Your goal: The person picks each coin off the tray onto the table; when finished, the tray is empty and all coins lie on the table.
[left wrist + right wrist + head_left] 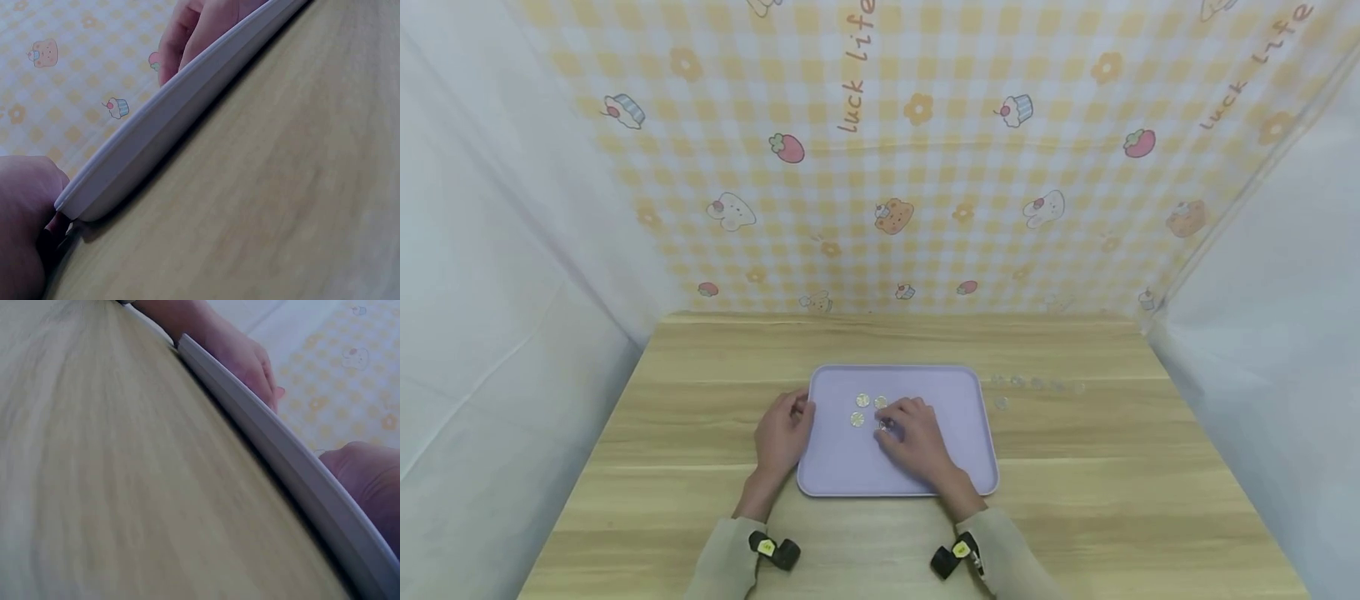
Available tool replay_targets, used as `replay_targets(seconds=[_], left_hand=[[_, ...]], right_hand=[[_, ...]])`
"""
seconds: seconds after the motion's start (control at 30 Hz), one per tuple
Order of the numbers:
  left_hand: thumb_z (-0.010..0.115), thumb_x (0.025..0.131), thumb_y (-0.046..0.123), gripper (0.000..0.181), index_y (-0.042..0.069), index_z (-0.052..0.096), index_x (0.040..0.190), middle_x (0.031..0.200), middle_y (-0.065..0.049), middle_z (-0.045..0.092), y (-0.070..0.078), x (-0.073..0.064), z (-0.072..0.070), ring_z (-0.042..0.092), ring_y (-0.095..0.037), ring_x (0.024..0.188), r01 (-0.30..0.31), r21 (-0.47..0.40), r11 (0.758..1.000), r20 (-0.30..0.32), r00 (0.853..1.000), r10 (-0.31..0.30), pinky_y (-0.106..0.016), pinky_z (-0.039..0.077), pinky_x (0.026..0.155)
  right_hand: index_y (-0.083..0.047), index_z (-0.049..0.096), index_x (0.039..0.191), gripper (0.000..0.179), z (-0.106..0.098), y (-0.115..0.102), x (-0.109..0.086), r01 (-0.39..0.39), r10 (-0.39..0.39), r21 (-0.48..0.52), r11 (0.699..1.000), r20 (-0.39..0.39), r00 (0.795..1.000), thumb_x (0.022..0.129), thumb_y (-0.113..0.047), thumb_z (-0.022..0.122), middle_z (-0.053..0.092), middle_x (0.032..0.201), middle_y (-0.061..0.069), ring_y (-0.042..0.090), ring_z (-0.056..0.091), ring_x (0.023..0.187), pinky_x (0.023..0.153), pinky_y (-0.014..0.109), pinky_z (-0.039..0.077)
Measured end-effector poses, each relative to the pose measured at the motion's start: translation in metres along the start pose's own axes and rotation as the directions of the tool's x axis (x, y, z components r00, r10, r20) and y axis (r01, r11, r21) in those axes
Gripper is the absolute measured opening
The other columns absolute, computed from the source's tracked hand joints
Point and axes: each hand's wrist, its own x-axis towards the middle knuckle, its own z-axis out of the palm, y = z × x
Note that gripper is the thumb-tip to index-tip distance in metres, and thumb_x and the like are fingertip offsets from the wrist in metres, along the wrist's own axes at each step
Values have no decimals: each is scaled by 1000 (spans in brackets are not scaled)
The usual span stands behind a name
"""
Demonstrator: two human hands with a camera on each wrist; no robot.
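A shallow light-purple tray point(925, 383) lies on the wooden table. My left hand point(784, 429) is at its left edge, fingers curled about the rim; in the left wrist view the rim runs close against that hand point(25, 212). Over the middle of the tray, my right hand point(917, 437) pinches a small shiny round piece point(886, 424) between thumb and fingers, low over the surface. Its exact kind is too small to tell. Beside those fingertips lie similar shiny discs, one at the upper left point(862, 400), one below it point(857, 419) and one nearer the hand point(881, 402).
To the right of the tray, several clear round discs point(1037, 383) form a row on the table point(1090, 467), with one more disc point(1002, 402) below the row. A yellow checked cloth point(925, 175) hangs behind, and white curtains point(497, 250) flank both sides.
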Motion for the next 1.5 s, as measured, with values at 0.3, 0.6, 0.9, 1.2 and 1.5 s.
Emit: replay_targets(seconds=[0.3, 0.6, 0.9, 1.2, 1.5], left_hand=[[67, 92, 20, 28, 7, 72, 116, 86, -3, 69, 1, -1, 0, 55, -14, 69, 2, -15, 1000, -13, 1000, -2, -28, 42, 62], [67, 92, 20, 28, 7, 72, 116, 88, -3, 69, 1, 0, -1, 56, -14, 69, -1, -6, 1000, -6, 1000, 1, -27, 42, 62], [67, 92, 20, 28, 7, 72, 115, 87, -3, 69, 0, 0, 0, 56, -14, 69, 1, -2, 1000, -9, 1000, -1, -27, 42, 61], [67, 92, 19, 28, 7, 71, 117, 88, -3, 68, 0, 0, -1, 55, -14, 69, 7, -1, 1000, -1, 1000, -7, -26, 41, 60], [68, 92, 20, 28, 7, 72, 117, 88, -3, 68, 1, -1, -1, 55, -14, 69, 15, -5, 1000, 3, 1000, -15, -26, 41, 61]], right_hand=[[-16, 75, 99, 21, 3, -1, 0, -2, 2, -6, 1000, -28, 1000, 78, -13, 74, 66, 94, -4, 15, 54, 89, 78, 33, 38], [-16, 74, 98, 26, 0, -2, -1, -68, 69, -86, 994, 5, 998, 73, -17, 69, 64, 92, -3, 17, 49, 87, 80, 35, 38], [-17, 68, 95, 22, 0, -1, 1, -165, 167, -37, 986, 57, 984, 74, -20, 69, 55, 80, -9, 10, 44, 79, 77, 29, 34], [-22, 63, 94, 23, 0, 1, -1, -48, 46, 31, 998, 63, 997, 75, -11, 68, 66, 85, -13, 7, 50, 80, 77, 28, 37], [-16, 71, 107, 22, -1, 0, -3, -1, 1, 0, 1000, 93, 996, 85, -17, 71, 66, 90, -8, 8, 50, 83, 77, 28, 39]])
